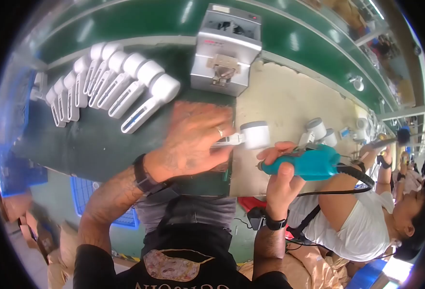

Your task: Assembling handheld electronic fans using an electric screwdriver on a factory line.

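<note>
My left hand is closed round the handle of a white plastic device, which lies over a reddish-brown mat with its round, grey-rimmed head pointing right. The fingers cover most of the handle. In my right hand is a teal power screwdriver, gripped round the front of its body. Its tip points left, just below the device's head and apart from it. A black cable runs from the tool's rear. Several similar white devices lie fanned out in a row on the dark green mat to the left.
A grey metal machine, perhaps a screw feeder, stands beyond my hands. More white round-headed parts sit right on the beige surface. A co-worker in a white shirt is close at my right. Blue crates stand lower left.
</note>
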A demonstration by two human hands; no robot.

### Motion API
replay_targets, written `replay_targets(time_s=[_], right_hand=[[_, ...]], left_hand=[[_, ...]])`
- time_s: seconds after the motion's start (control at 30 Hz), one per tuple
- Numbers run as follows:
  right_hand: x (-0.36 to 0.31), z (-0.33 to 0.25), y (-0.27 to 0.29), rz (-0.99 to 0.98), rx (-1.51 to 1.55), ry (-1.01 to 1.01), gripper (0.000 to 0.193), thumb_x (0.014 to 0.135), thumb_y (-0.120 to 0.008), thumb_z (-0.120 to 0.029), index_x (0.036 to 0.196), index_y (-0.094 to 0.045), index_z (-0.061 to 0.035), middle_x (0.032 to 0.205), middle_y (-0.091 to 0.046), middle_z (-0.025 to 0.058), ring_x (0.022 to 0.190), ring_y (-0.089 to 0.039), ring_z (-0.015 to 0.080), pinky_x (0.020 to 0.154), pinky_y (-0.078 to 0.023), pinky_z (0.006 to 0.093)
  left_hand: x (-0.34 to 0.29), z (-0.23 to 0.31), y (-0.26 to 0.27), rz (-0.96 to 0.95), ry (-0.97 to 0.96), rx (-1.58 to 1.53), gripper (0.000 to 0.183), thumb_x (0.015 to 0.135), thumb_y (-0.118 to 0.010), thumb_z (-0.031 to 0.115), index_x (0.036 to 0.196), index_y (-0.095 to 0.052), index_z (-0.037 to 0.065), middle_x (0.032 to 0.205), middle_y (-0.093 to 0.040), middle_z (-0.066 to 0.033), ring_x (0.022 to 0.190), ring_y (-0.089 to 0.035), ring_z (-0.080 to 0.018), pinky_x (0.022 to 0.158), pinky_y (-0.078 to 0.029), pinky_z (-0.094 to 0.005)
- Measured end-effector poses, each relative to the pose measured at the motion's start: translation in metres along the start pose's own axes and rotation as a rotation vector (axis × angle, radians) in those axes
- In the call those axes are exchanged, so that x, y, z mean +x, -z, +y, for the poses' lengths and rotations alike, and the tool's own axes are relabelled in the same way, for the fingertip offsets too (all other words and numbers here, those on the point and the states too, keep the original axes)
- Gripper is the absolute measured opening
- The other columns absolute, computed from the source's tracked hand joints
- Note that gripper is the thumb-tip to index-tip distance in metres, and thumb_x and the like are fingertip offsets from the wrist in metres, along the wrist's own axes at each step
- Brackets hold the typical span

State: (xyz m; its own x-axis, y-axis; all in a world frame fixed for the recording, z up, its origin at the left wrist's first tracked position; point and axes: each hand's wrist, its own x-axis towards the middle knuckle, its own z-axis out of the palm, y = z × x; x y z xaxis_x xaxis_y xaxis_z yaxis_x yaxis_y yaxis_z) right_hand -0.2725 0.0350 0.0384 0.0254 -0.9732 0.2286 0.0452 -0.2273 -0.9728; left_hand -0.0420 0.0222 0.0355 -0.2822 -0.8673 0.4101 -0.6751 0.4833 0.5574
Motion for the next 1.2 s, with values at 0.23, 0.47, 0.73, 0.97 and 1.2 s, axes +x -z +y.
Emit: replay_targets(time_s=[0.23, 0.47, 0.73, 0.97, 1.2], right_hand=[[0.043, -0.042, -0.048, -0.044, 0.184, 0.155, 0.076, 0.1, -0.062, -0.069, 0.125, -0.056, 0.0027, 0.077, -0.055, 0.0061, 0.068, -0.054, 0.0196, 0.063, -0.044, 0.0353], [0.132, -0.026, -0.113, -0.093, -0.157, 0.369, 0.046, 0.114, -0.05, -0.04, 0.116, -0.064, 0.0041, 0.078, -0.064, 0.0058, 0.071, -0.061, 0.0163, 0.066, -0.05, 0.0321], [0.159, 0.004, -0.137, -0.177, -0.117, 0.388, 0.04, 0.113, -0.055, -0.034, 0.107, -0.066, 0.0034, 0.075, -0.064, 0.0049, 0.071, -0.062, 0.0137, 0.064, -0.048, 0.0295], [0.136, -0.005, -0.136, -0.209, -0.093, 0.245, 0.039, 0.113, -0.057, -0.035, 0.107, -0.066, 0.0022, 0.074, -0.063, 0.0045, 0.068, -0.061, 0.0145, 0.064, -0.048, 0.0312], [0.078, -0.021, -0.085, -0.162, -0.009, 0.162, 0.06, 0.108, -0.061, -0.052, 0.122, -0.058, 0.0065, 0.077, -0.06, 0.0089, 0.068, -0.06, 0.0197, 0.064, -0.049, 0.0332]], left_hand=[[-0.014, -0.038, 0.006, -0.047, 0.018, -0.114, 0.029, 0.091, -0.079, 0.023, 0.116, -0.074, 0.008, 0.112, -0.067, -0.01, 0.113, -0.063, -0.031, 0.096, -0.049, -0.0459], [-0.023, -0.039, 0.005, 0.054, -0.133, -0.101, 0.04, 0.09, -0.083, 0.033, 0.122, -0.072, 0.011, 0.116, -0.067, -0.0091, 0.116, -0.063, -0.0326, 0.104, -0.05, -0.046], [-0.025, -0.041, 0.003, 0.064, -0.084, -0.143, 0.039, 0.089, -0.083, 0.035, 0.118, -0.073, 0.011, 0.112, -0.068, -0.0075, 0.109, -0.065, -0.0322, 0.098, -0.052, -0.0452], [-0.026, -0.046, -0.002, 0.091, -0.076, -0.17, 0.041, 0.084, -0.087, 0.032, 0.117, -0.074, 0.011, 0.113, -0.07, -0.0069, 0.108, -0.065, -0.0313, 0.096, -0.053, -0.0445], [-0.021, -0.042, -0.002, 0.119, -0.063, -0.208, 0.04, 0.082, -0.088, 0.028, 0.116, -0.075, 0.012, 0.113, -0.072, -0.0067, 0.108, -0.066, -0.032, 0.094, -0.054, -0.0447]])
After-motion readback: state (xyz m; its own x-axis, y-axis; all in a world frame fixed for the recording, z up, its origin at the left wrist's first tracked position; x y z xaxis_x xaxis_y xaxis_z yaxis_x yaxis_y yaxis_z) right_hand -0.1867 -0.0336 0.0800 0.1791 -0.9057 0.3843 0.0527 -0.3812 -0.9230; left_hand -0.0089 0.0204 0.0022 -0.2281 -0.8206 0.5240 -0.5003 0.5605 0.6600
